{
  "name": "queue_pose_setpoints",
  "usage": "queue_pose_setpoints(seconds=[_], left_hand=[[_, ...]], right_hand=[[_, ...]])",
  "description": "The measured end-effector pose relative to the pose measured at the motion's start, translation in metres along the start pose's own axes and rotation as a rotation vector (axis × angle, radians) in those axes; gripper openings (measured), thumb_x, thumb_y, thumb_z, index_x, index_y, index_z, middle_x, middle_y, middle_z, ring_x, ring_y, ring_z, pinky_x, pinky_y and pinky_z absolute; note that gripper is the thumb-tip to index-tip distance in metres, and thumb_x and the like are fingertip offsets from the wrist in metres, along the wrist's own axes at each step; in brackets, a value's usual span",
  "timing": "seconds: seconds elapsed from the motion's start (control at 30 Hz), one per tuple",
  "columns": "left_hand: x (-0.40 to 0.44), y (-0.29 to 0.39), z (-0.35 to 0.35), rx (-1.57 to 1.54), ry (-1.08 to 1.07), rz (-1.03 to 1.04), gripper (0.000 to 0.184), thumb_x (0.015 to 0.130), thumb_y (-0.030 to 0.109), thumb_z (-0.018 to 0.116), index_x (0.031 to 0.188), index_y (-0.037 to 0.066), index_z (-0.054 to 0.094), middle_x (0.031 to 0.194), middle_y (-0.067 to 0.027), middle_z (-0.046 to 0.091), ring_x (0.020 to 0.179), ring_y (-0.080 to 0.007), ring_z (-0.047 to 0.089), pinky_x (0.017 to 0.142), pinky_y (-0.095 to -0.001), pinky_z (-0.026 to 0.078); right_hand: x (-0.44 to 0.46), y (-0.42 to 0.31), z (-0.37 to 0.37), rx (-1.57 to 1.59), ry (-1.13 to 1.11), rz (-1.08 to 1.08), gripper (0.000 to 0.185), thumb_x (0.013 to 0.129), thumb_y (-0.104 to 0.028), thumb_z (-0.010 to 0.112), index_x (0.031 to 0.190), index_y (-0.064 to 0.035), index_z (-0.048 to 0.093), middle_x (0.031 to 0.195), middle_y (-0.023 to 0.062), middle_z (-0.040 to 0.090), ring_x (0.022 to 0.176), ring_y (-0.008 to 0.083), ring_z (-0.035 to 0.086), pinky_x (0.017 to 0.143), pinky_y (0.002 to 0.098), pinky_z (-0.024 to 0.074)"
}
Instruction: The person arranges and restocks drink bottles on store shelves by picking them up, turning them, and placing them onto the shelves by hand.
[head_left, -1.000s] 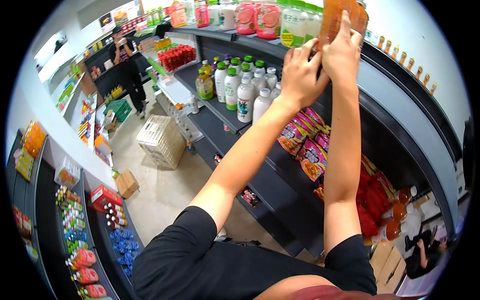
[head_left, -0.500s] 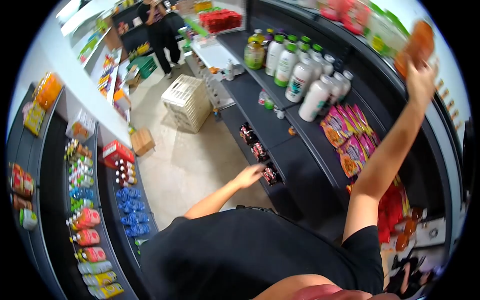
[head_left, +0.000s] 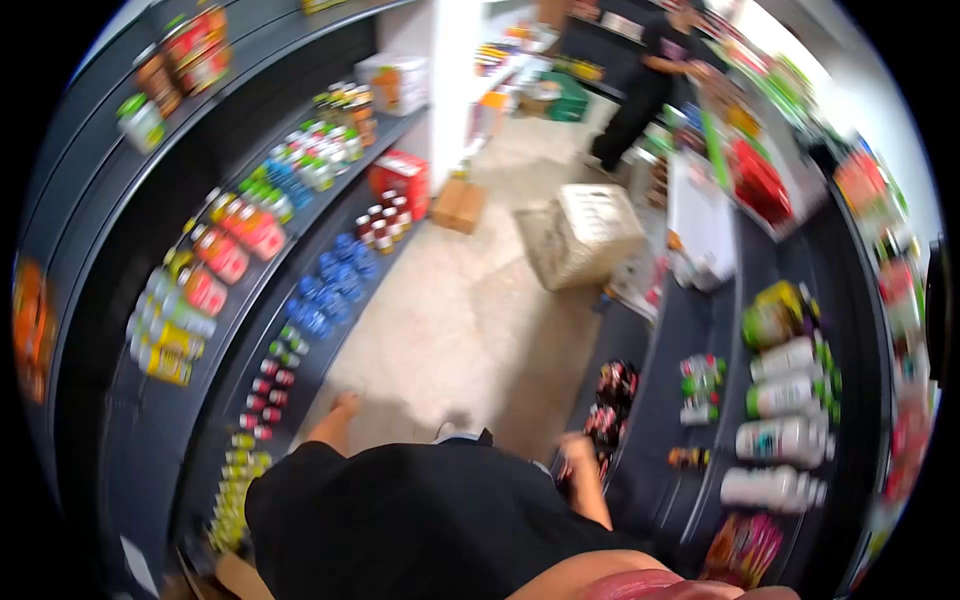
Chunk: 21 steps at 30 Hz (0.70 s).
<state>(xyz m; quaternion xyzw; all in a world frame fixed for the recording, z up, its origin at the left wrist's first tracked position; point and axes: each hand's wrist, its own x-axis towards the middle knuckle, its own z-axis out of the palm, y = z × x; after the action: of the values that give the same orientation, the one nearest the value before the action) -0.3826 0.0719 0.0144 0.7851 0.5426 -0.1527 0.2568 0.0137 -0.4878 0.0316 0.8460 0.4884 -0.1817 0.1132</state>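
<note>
Low on the left, my left hand (head_left: 344, 405) hangs over the floor beside the left shelves, small and blurred, its fingers not clear. Nearest to it are blue-wrapped bottles (head_left: 325, 290) and small dark-red bottles (head_left: 268, 398). My right hand (head_left: 578, 452) is at the lower right, next to dark red-and-black packs (head_left: 606, 422) on the bottom right shelf; motion smears its fingers. Whether it touches the packs cannot be made out. White bottles (head_left: 785, 440) lie further right on a higher shelf, above purple snack packs (head_left: 742, 548).
A cream crate (head_left: 600, 225) stands on the floor (head_left: 440, 310) ahead, with a cardboard box (head_left: 460, 205) to its left. Another person (head_left: 650, 85) in black stands behind the crate. Dark shelves (head_left: 290, 245) with bottles run along the left; more shelving lines the right.
The view has swung left toward the left shelves. My right hand has come down from the orange bottle on the upper right shelf, and my left hand is now low on the left.
</note>
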Motion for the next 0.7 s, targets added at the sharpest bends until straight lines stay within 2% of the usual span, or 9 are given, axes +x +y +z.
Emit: queue_pose_setpoints(seconds=[0.07,0.13,0.2,0.27,0.3,0.33,0.43,0.57,0.7], left_hand=[[-0.001,0.041,0.053,-0.289,-0.091,-0.109,0.041,0.093,0.043,0.058,0.118,0.014,0.072,0.093,-0.0156,0.074,0.084,-0.0324,0.071,0.082,-0.0459,0.056],[-0.013,0.119,0.080,0.450,-0.559,0.459,0.034,0.089,0.031,0.061,0.117,0.015,0.074,0.118,-0.0167,0.072,0.105,-0.0348,0.068,0.094,-0.0480,0.053],[-0.043,0.154,0.139,-0.137,-0.352,0.398,0.044,0.094,0.041,0.060,0.117,0.005,0.072,0.117,-0.0127,0.073,0.102,-0.0318,0.068,0.094,-0.0436,0.053],[-0.048,0.180,0.149,-0.298,-0.510,0.458,0.045,0.093,0.042,0.061,0.119,0.007,0.072,0.118,-0.0131,0.073,0.103,-0.0331,0.068,0.094,-0.0440,0.052],[-0.050,0.194,0.139,-0.375,-0.583,0.495,0.045,0.093,0.042,0.061,0.120,0.008,0.072,0.119,-0.0133,0.073,0.104,-0.0337,0.067,0.094,-0.0442,0.052],[-0.048,0.203,0.129,-0.452,-0.658,0.532,0.046,0.092,0.043,0.061,0.121,0.009,0.072,0.119,-0.0135,0.073,0.104,-0.0343,0.067,0.095,-0.0445,0.052],[0.004,0.200,0.106,-0.255,-0.435,0.188,0.040,0.090,0.037,0.063,0.117,0.011,0.074,0.118,-0.0146,0.073,0.108,-0.0344,0.068,0.093,-0.0456,0.052],[-0.002,0.199,0.022,-0.309,-0.208,-0.101,0.035,0.089,0.033,0.063,0.113,0.011,0.075,0.116,-0.0138,0.074,0.106,-0.0305,0.069,0.092,-0.0462,0.053],[0.012,0.223,0.019,-0.759,0.160,-0.184,0.034,0.090,0.034,0.064,0.115,0.013,0.073,0.111,-0.0109,0.075,0.100,-0.0305,0.070,0.089,-0.0435,0.055]], right_hand=[[0.036,-0.093,0.048,0.477,-0.191,-0.016,0.020,0.093,-0.021,0.063,0.101,-0.0094,0.077,0.099,0.0167,0.075,0.093,0.0358,0.071,0.082,0.0444,0.0557],[0.034,-0.120,-0.038,0.526,-0.123,-0.007,0.034,0.090,-0.026,0.066,0.120,-0.0109,0.070,0.119,0.0150,0.072,0.099,0.0371,0.071,0.088,0.0440,0.0559],[0.093,-0.105,-0.107,0.907,-0.316,-0.061,0.032,0.094,-0.022,0.064,0.124,-0.0094,0.066,0.110,0.0116,0.074,0.090,0.0302,0.072,0.079,0.0417,0.0565],[0.145,-0.087,-0.129,1.329,-0.544,0.139,0.029,0.100,-0.020,0.058,0.126,-0.0092,0.062,0.098,0.0065,0.074,0.082,0.0206,0.071,0.070,0.0388,0.0548],[0.174,-0.063,-0.116,1.519,-0.444,0.019,0.026,0.099,-0.016,0.059,0.121,-0.0047,0.064,0.093,0.0088,0.073,0.076,0.0171,0.069,0.067,0.0352,0.0549],[0.203,-0.044,-0.110,1.442,-0.303,-0.015,0.025,0.098,-0.015,0.060,0.120,-0.0037,0.064,0.092,0.0094,0.073,0.073,0.0170,0.068,0.066,0.0334,0.0545],[0.283,0.040,-0.063,0.959,-0.015,-0.110,0.023,0.097,-0.013,0.060,0.117,-0.0014,0.065,0.089,0.0085,0.072,0.065,0.0164,0.066,0.061,0.0300,0.0537],[0.281,0.117,-0.136,1.137,-0.426,0.333,0.022,0.097,-0.020,0.057,0.107,-0.0048,0.070,0.077,0.0050,0.069,0.057,0.0150,0.063,0.043,0.0320,0.0451],[0.330,0.192,-0.110,0.690,-0.654,0.235,0.024,0.095,-0.024,0.053,0.105,-0.0128,0.072,0.081,0.0023,0.072,0.057,0.0165,0.066,0.044,0.0353,0.0455]])
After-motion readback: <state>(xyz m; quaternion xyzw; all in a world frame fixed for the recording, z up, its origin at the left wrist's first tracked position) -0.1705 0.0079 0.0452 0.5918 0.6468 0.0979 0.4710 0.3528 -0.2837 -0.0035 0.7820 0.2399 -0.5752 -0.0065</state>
